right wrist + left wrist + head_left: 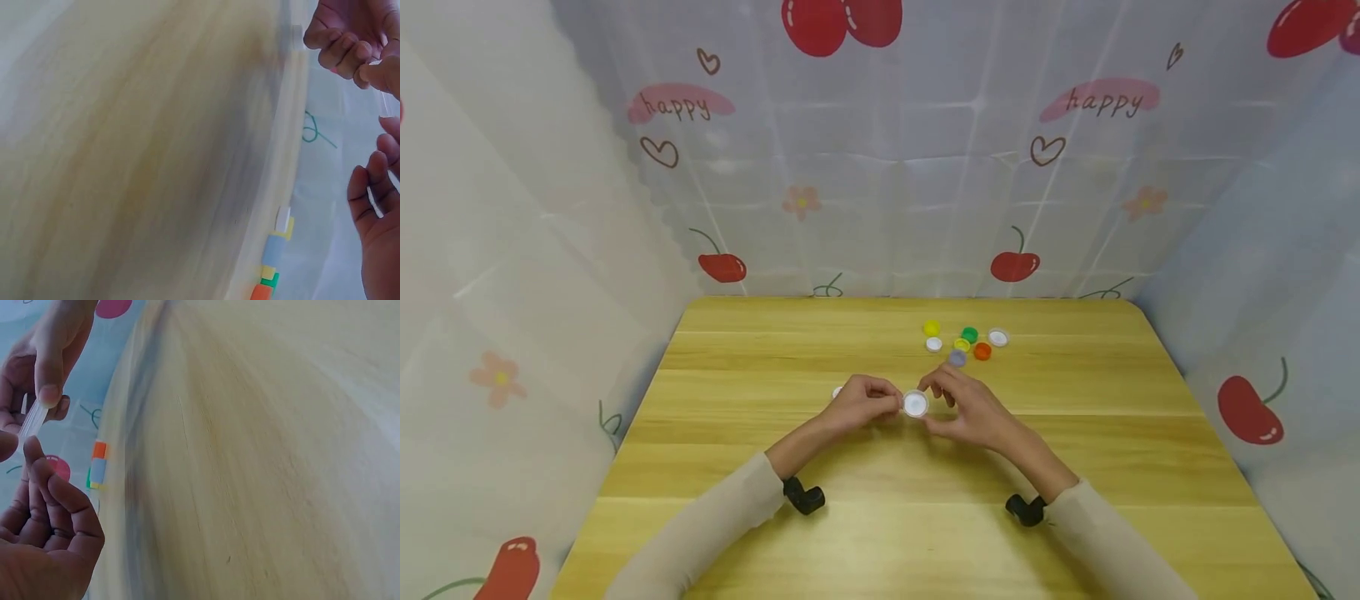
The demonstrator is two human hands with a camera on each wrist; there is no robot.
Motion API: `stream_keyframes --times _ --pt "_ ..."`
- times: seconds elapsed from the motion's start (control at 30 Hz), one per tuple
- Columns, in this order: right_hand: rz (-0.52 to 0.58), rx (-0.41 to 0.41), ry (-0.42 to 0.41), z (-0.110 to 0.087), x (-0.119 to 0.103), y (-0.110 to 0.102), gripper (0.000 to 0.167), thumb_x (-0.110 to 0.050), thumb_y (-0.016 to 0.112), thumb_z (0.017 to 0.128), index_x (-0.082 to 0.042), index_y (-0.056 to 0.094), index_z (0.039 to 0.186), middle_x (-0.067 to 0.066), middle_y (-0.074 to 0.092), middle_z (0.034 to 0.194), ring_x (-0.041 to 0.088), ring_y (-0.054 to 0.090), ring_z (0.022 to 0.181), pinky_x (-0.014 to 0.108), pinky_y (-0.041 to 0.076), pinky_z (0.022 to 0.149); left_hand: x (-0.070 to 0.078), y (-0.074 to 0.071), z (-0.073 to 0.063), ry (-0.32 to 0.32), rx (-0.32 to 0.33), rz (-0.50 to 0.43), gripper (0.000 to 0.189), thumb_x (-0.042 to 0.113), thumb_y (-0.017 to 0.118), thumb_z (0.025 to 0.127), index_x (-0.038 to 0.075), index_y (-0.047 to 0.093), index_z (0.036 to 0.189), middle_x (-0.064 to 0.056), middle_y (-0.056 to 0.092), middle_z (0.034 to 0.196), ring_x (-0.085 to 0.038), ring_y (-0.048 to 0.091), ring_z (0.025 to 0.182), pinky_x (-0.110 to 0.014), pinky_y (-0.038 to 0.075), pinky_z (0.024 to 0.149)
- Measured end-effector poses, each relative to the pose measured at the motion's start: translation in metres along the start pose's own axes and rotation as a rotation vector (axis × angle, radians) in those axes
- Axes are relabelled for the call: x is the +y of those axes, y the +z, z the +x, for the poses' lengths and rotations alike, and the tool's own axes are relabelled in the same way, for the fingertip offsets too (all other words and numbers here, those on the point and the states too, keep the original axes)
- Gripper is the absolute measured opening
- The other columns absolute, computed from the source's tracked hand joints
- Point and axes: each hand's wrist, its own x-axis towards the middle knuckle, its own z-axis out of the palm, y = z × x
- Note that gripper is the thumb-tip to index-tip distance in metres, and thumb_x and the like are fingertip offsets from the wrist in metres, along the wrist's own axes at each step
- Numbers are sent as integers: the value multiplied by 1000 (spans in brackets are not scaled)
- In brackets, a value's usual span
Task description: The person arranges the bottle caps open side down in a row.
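Observation:
Both hands meet over the table around a round clear cap with a white middle [915, 404], its ridged rim seen edge-on in the left wrist view. My left hand [867, 402] pinches the cap's left edge between thumb and fingertips. From the other side, my right hand [966, 408] holds the rim, thumb on the near side and forefinger on the far side. The other right fingers curl loosely. Just beyond the left hand lies a white cap [837, 392], partly hidden by it in the head view.
Several small caps lie at the table's back: yellow [932, 328], white [933, 344], green [970, 334], orange [982, 352], grey [957, 357] and a clear-rimmed one [997, 337]. A printed curtain [895, 225] hangs behind the wooden table [925, 533].

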Motion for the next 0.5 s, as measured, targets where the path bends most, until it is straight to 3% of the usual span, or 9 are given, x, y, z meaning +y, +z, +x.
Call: stream_keyframes --times 0.1,0.2,0.27,0.37,0.5 --pt "72 -23 112 0 4 4 37 -29 89 91 -21 67 119 2 60 98 16 53 76 24 44 67 0 -4 -2 62 46 110 13 17 71 98 9 81 99 -7 76 90 -19 66 81 -28 55 76" --pt "230 -69 246 0 11 7 20 -36 76 102 -19 71 112 8 64 93 16 52 72 26 45 66 2 -7 -7 157 95 272 7 16 73 96 16 80 97 2 74 87 -15 65 80 -27 55 74" --pt "360 -127 325 1 15 8 28 -39 62 111 -14 74 108 12 63 88 15 52 69 27 46 64 4 -7 -10 219 126 401 7 15 74 93 20 77 96 4 73 87 -10 64 79 -25 55 74" --pt "532 -237 429 3 18 10 54 -42 43 117 0 76 110 16 63 86 14 53 69 27 48 63 7 -5 -13 316 152 581 9 13 75 90 21 75 95 7 71 87 -6 64 78 -23 56 73" --pt "728 -332 533 6 17 13 65 -48 37 117 8 70 115 5 64 90 12 55 71 26 49 63 11 0 -13 439 175 709 9 14 75 88 19 74 95 7 70 88 -5 63 79 -20 55 72"
